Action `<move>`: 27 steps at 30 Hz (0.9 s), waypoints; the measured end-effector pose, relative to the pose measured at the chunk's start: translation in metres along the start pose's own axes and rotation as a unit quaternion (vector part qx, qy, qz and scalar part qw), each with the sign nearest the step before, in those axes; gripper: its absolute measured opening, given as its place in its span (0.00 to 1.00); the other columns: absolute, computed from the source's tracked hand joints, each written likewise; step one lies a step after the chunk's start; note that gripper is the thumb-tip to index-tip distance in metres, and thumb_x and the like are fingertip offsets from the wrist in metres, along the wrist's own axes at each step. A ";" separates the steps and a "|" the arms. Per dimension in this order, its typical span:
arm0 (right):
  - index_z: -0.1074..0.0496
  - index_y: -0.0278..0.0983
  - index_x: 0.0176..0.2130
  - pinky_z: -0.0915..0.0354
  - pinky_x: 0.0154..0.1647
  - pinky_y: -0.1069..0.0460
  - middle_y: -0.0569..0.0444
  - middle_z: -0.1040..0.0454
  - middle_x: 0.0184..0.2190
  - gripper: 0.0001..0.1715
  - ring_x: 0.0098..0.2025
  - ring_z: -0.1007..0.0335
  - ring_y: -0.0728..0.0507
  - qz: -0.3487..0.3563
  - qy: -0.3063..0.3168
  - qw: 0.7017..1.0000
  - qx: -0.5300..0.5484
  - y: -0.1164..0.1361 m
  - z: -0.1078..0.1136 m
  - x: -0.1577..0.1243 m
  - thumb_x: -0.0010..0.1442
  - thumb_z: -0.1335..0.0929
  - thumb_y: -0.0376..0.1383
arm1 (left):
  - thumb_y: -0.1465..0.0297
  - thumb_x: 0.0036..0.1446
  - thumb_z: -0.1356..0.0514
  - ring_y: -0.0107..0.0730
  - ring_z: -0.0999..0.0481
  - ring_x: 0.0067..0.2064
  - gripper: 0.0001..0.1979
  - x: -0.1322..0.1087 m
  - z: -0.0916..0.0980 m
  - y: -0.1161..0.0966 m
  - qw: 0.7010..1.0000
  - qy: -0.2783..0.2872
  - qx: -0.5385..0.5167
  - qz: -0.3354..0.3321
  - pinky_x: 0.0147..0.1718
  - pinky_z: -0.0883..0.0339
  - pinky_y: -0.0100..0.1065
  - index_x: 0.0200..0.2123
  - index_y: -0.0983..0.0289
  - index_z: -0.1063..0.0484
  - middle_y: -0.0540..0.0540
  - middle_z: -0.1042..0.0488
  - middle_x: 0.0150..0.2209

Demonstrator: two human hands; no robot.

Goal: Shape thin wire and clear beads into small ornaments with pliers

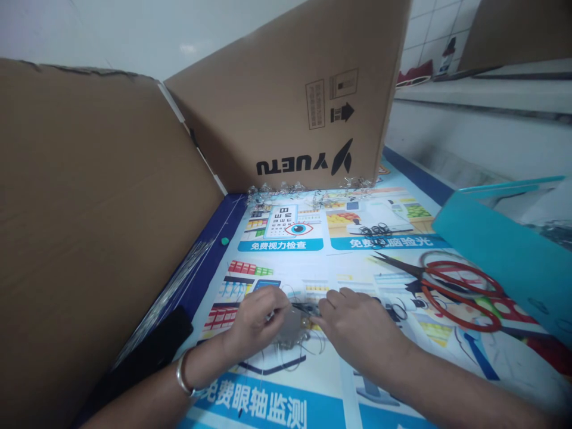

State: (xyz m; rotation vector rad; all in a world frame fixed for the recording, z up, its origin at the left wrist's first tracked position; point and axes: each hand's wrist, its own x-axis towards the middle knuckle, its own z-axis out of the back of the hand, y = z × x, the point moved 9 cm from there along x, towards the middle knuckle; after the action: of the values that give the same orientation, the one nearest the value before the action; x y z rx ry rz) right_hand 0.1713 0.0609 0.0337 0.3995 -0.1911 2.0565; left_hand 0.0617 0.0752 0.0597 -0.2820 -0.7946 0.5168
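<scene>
Locate wire cluster [297, 336] toward the near edge of the tabletop [268, 262]. Note left hand [258, 316] and right hand [357, 323] with fingers pinched together on its strands; cannot tell exact grip behind knuckles. Find teal box [504, 238] at right edge, cut off by the view, containing a dark tangle [557, 232] too blurred to identify. Note red-handled scissors [425, 277] lying near the box. See cardboard panels [277, 107] rising along left and far edges.

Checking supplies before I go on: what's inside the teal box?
In the teal box, a whitish, plastic-like sheet and a dark, wiry tangle show near the picture's right edge. The near side covers what lies lower, and the picture's edge cuts off the rest.
</scene>
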 end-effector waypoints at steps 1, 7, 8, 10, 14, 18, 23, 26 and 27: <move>0.30 0.37 0.27 0.53 0.24 0.51 0.53 0.29 0.24 0.09 0.27 0.36 0.44 0.002 0.003 1.000 0.002 0.001 -0.001 0.000 0.56 0.32 0.37 | 0.83 0.53 0.47 0.27 0.31 0.30 0.08 0.000 0.000 0.000 1.000 0.000 0.002 -0.001 0.28 0.36 0.29 0.31 0.65 0.35 0.53 0.30 0.27; 0.29 0.36 0.27 0.51 0.24 0.51 0.52 0.29 0.24 0.09 0.27 0.34 0.44 -0.012 0.011 1.000 0.004 -0.002 -0.002 0.003 0.56 0.31 0.39 | 0.83 0.52 0.47 0.27 0.33 0.29 0.08 -0.001 -0.001 0.003 1.000 0.006 0.010 0.008 0.27 0.38 0.28 0.29 0.65 0.36 0.52 0.32 0.26; 0.29 0.36 0.27 0.50 0.25 0.51 0.52 0.29 0.24 0.09 0.28 0.34 0.43 -0.017 0.013 1.000 0.005 -0.004 -0.001 0.003 0.55 0.31 0.39 | 0.83 0.52 0.47 0.27 0.33 0.28 0.08 -0.001 0.000 0.003 1.000 0.004 0.014 0.010 0.27 0.38 0.28 0.29 0.64 0.36 0.52 0.32 0.26; 0.28 0.37 0.27 0.48 0.26 0.51 0.52 0.28 0.25 0.09 0.29 0.33 0.43 -0.025 0.021 0.999 0.008 -0.009 0.003 0.003 0.55 0.31 0.40 | 0.82 0.52 0.47 0.27 0.33 0.28 0.08 -0.002 0.002 0.004 1.000 -0.003 0.026 0.009 0.27 0.38 0.28 0.29 0.64 0.36 0.52 0.31 0.26; 0.28 0.37 0.28 0.46 0.28 0.51 0.52 0.28 0.26 0.09 0.31 0.32 0.42 -0.048 0.056 0.997 -0.016 -0.021 0.015 -0.002 0.57 0.33 0.38 | 0.81 0.52 0.46 0.28 0.33 0.28 0.07 -0.005 0.002 0.005 0.998 -0.005 0.063 0.001 0.27 0.39 0.29 0.29 0.64 0.36 0.52 0.31 0.26; 0.28 0.37 0.28 0.46 0.28 0.51 0.51 0.28 0.26 0.09 0.30 0.32 0.42 -0.062 0.121 0.990 -0.024 -0.022 0.017 -0.012 0.56 0.34 0.38 | 0.79 0.53 0.46 0.29 0.32 0.30 0.05 -0.003 0.001 0.000 0.994 0.008 0.105 -0.026 0.29 0.38 0.30 0.29 0.64 0.34 0.53 0.29 0.27; 0.28 0.37 0.28 0.46 0.28 0.51 0.51 0.28 0.26 0.10 0.30 0.32 0.43 -0.044 0.167 0.985 -0.002 -0.003 0.006 -0.023 0.56 0.34 0.41 | 0.78 0.56 0.48 0.31 0.31 0.32 0.07 0.000 -0.003 -0.014 0.983 0.061 0.139 -0.099 0.31 0.41 0.33 0.31 0.64 0.31 0.53 0.26 0.30; 0.27 0.37 0.29 0.46 0.27 0.51 0.52 0.28 0.26 0.11 0.29 0.32 0.43 -0.037 0.171 0.985 0.002 0.004 0.000 -0.024 0.57 0.34 0.41 | 0.79 0.56 0.48 0.31 0.31 0.33 0.08 0.001 -0.002 -0.015 0.982 0.064 0.145 -0.102 0.32 0.41 0.33 0.32 0.63 0.31 0.53 0.26 0.31; 0.27 0.37 0.29 0.46 0.27 0.51 0.51 0.28 0.26 0.11 0.29 0.32 0.43 -0.038 0.168 0.985 -0.002 0.005 -0.001 -0.023 0.57 0.34 0.41 | 0.79 0.56 0.48 0.31 0.31 0.33 0.08 0.001 -0.001 -0.015 0.982 0.063 0.146 -0.103 0.32 0.41 0.33 0.33 0.63 0.31 0.53 0.26 0.31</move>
State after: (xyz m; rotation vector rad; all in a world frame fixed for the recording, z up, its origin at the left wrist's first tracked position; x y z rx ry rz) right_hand 0.1771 0.0398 0.0242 0.0523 0.0249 2.0141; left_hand 0.0682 0.0635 0.0660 0.0399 -0.6057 0.4090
